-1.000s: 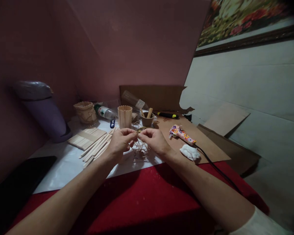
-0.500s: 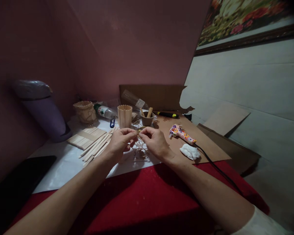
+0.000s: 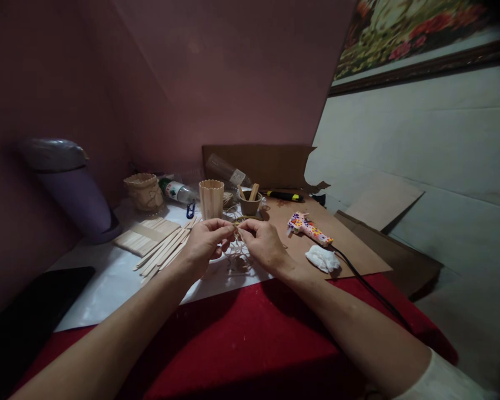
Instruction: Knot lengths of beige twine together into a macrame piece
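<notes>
My left hand (image 3: 208, 244) and my right hand (image 3: 264, 244) meet over the middle of the table, fingertips nearly touching. Each is closed in a pinch, and twine seems to run between them, though the pinched part is tiny. Loose tangled twine (image 3: 239, 262) lies beneath and between the hands on the white sheet. Just behind my left hand stands a cup made of wooden sticks (image 3: 211, 200). A small pot (image 3: 250, 204) with sticks in it is behind my right hand. Loose wooden sticks (image 3: 162, 253) lie left of my left hand, beside a banded stick bundle (image 3: 145, 234).
A patterned glue gun (image 3: 310, 229), a white wad (image 3: 323, 258) and a yellow-black cutter (image 3: 284, 196) lie on cardboard at right. At left are a purple tumbler (image 3: 77, 191), a decorated stick pot (image 3: 144, 191), a plastic bottle (image 3: 177, 190) and a dark flat object (image 3: 37, 311).
Both hands keep their pinch, with only slight finger movement. The view has shifted very slightly.
</notes>
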A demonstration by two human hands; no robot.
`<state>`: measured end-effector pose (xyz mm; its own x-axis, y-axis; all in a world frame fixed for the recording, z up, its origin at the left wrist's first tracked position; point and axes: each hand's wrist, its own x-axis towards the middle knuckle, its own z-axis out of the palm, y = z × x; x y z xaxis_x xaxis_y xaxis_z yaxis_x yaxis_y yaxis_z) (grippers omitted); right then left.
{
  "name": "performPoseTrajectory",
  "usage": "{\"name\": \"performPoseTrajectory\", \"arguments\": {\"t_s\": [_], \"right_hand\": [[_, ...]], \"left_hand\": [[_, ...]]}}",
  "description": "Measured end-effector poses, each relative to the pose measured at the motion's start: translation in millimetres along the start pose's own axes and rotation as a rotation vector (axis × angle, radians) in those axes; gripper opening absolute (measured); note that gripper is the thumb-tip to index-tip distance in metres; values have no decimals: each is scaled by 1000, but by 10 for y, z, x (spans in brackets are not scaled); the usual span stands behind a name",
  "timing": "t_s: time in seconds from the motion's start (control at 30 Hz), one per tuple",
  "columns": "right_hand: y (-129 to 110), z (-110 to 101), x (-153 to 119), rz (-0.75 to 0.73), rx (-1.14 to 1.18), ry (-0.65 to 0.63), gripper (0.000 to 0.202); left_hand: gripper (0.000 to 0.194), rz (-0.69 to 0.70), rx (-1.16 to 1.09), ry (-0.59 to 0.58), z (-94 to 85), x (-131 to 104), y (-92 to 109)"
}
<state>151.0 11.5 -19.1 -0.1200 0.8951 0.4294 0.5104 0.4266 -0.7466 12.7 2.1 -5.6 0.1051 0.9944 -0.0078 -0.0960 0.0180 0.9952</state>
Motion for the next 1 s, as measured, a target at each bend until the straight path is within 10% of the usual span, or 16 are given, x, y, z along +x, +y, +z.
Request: {"name": "performPoseTrajectory", "arguments": {"t_s": [0.4,1.0], "right_hand": [[28,18,33,257,573,-141,24],[51,5,49,147,428,-69,22]], "left_hand": [[25,-11,4,42,-18,6,-15],[15,4,-82,-32,-41,25,-42]]}}
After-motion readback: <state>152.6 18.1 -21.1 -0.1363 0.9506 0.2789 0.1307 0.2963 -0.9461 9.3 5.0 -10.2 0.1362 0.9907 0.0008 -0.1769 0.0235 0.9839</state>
